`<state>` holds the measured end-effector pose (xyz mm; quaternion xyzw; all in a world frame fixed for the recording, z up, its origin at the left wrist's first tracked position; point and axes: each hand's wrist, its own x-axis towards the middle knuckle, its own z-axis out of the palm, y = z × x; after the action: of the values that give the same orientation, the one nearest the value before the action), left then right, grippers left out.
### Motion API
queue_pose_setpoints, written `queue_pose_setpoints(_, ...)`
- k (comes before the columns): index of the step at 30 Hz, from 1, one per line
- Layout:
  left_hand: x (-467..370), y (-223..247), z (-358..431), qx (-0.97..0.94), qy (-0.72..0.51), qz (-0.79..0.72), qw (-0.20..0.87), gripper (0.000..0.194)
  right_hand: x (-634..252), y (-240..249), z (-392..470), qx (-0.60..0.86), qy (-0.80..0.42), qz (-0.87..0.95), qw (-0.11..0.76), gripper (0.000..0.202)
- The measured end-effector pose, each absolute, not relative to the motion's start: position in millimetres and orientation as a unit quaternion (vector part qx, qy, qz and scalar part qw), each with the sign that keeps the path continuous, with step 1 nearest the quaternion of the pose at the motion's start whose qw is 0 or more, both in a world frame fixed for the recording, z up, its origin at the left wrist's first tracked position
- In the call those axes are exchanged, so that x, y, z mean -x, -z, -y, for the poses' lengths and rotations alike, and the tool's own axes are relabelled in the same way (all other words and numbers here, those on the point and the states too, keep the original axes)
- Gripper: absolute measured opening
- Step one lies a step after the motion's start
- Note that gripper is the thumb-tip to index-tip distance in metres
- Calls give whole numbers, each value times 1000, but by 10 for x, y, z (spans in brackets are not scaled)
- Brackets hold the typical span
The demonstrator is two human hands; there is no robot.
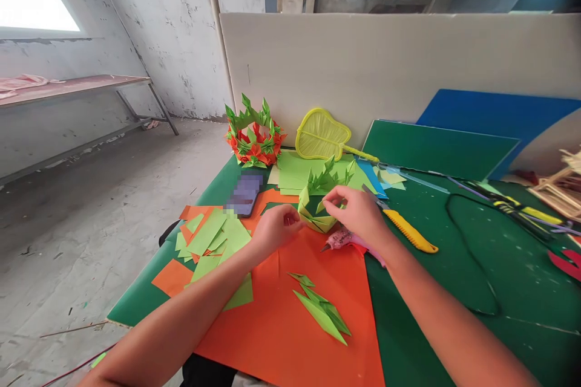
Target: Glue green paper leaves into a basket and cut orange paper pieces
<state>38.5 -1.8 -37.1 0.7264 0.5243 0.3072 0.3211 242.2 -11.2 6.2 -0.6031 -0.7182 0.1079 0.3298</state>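
A light-green folded-paper crown [321, 224] with upright leaf-like points stands on a large orange paper sheet [318, 338]. At its right side my right hand [356, 211] is closed, thumb and forefinger pinching a green folded part of the crown. My left hand [278, 227] hovers at the crown's left edge with its fingertips pressed together; whatever they hold, if anything, is too small to name. Under my right wrist lies a pink glue gun [341, 239], its nozzle pointing left. Several loose folded green paper leaves [323, 308] rest on the orange sheet nearer me.
Green and orange paper pieces [211, 236] and a phone [245, 193] lie on the left. A finished-looking green and orange paper wreath [254, 139] and a yellow fan [322, 134] stand behind. On the right are a yellow utility knife [411, 230], a black cable [472, 260] and pliers [512, 208].
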Motion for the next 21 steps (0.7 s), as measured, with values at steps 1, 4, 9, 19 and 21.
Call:
queue_pose_setpoints(1, -408, 390, 19, -735, -301, -528, 301, 23, -2388, -43, 100, 603, -109, 725, 313, 13)
queue_pose_setpoints(4, -470, 440, 12, -753, -300, -524, 262, 26, -2303, -22, 89, 611, -132, 731, 273, 11)
queue_pose_setpoints(9, -510, 472, -9, -747, -312, -521, 271, 27, -2274, -40, 99, 603, -180, 731, 262, 8)
queue_pose_setpoints(19, -507, 468, -14, -735, -326, -519, 290, 30, -2283, 53, 68, 570, -255, 728, 283, 8)
queue_pose_setpoints(21, -507, 475, -17, -734, -329, -519, 290, 29, -2293, 81, 51, 564, -269, 728, 284, 8)
